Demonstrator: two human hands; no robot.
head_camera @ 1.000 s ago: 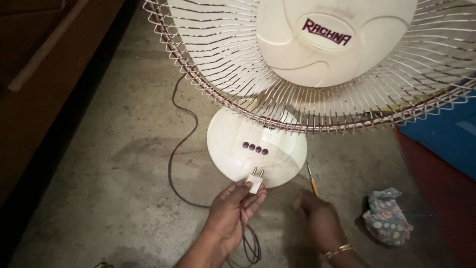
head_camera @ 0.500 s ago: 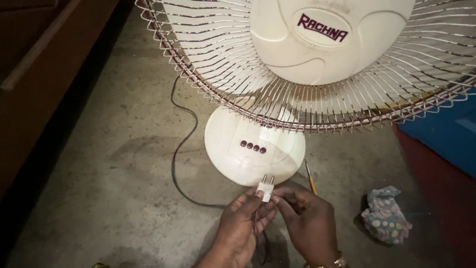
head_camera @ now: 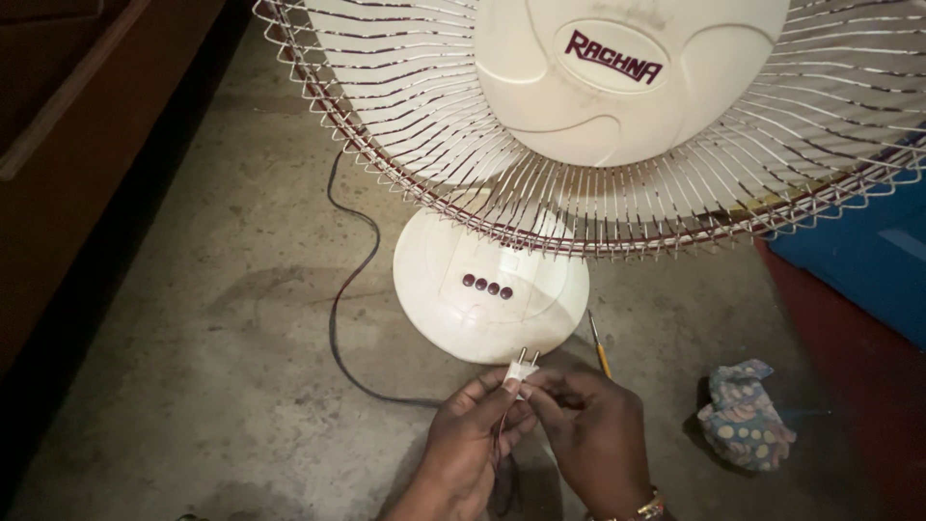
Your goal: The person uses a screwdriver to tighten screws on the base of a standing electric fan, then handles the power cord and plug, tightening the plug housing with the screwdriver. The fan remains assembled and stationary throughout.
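Plug (head_camera: pixel 522 369) sat between both hands, just in front of the fan base (head_camera: pixel 490 289) — prongs up. My left hand (head_camera: pixel 470 446) pinched its body; my right hand (head_camera: pixel 593 434) closed fingertips on it from the other side. Small, light, hard plastic, I judged — best held by the body, not the thin cord (head_camera: pixel 338 318). Screwdriver (head_camera: pixel 600 349) and rag (head_camera: pixel 743 417) lay right.

The plug (head_camera: pixel 522 368) sits before the fan base (head_camera: pixel 453 309), screwdriver (head_camera: pixel 600 345) and cloth (head_camera: pixel 743 417) to its right.
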